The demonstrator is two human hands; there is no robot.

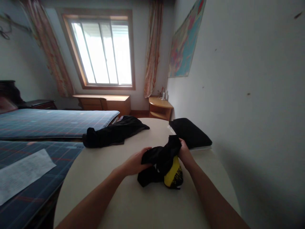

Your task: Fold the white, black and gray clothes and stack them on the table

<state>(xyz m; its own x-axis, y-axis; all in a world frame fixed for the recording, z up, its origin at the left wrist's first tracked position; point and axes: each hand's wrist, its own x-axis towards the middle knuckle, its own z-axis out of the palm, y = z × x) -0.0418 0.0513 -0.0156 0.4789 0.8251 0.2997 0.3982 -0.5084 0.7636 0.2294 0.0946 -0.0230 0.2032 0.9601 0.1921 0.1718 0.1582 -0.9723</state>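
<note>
A crumpled black garment with a yellow panel (163, 157) is between my hands over the round, pale table (138, 206). I cannot tell what kind of garment it is. My left hand (136, 163) grips its left side, thumb and fingers closed round a black fold. Its upper right part is pinched in my right hand (186, 154), whose fingers are partly hidden behind the cloth. The yellow, speckled part hangs down at the near right, close to the tabletop.
Another black garment (114, 132) lies stretched along the table's far left edge. A flat black folded cloth (190, 132) rests at the far right, near the wall. On the left stand beds with blue plaid mattresses (57, 119), one bearing a paper sheet (26, 175).
</note>
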